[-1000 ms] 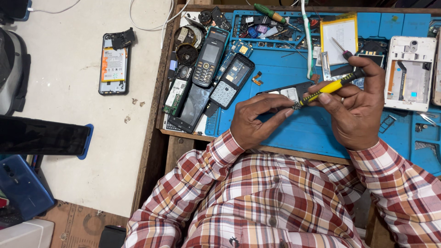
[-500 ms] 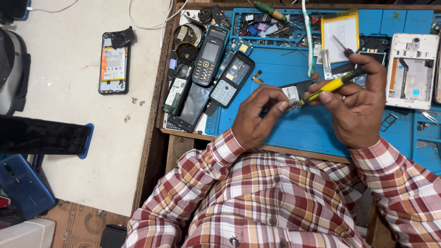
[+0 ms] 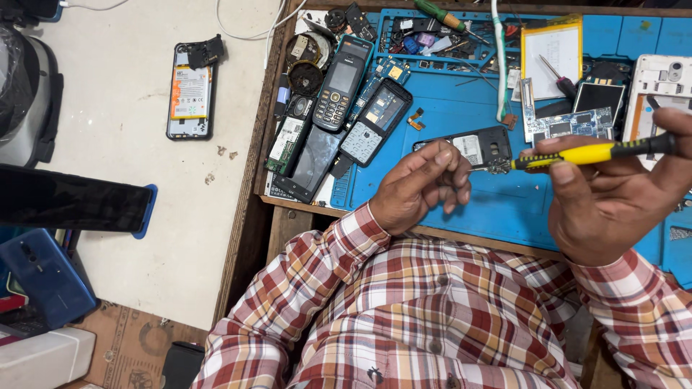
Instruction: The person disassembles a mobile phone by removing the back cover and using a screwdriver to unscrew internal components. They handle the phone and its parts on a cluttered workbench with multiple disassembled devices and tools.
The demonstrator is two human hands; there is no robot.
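My left hand (image 3: 422, 186) holds a black phone housing (image 3: 472, 146) by its lower edge, just above the blue work mat (image 3: 476, 209). Gripped in my right hand (image 3: 613, 198) is a yellow and black screwdriver (image 3: 592, 151), lying almost level. Its tip meets the housing's lower right corner. My checked shirt sleeves fill the bottom of the view.
On the mat lie a dark keypad phone (image 3: 339, 90), several opened phones, a circuit board (image 3: 569, 124), a white phone shell (image 3: 659, 83), a yellow-edged panel (image 3: 551, 49) and a green-handled screwdriver (image 3: 440, 13). An opened phone with battery (image 3: 191, 90) lies on the white surface left; a blue phone (image 3: 43, 277) below.
My right hand has drawn to the right and the screwdriver has flattened from a tilt to nearly level. My left hand stays on the black housing.
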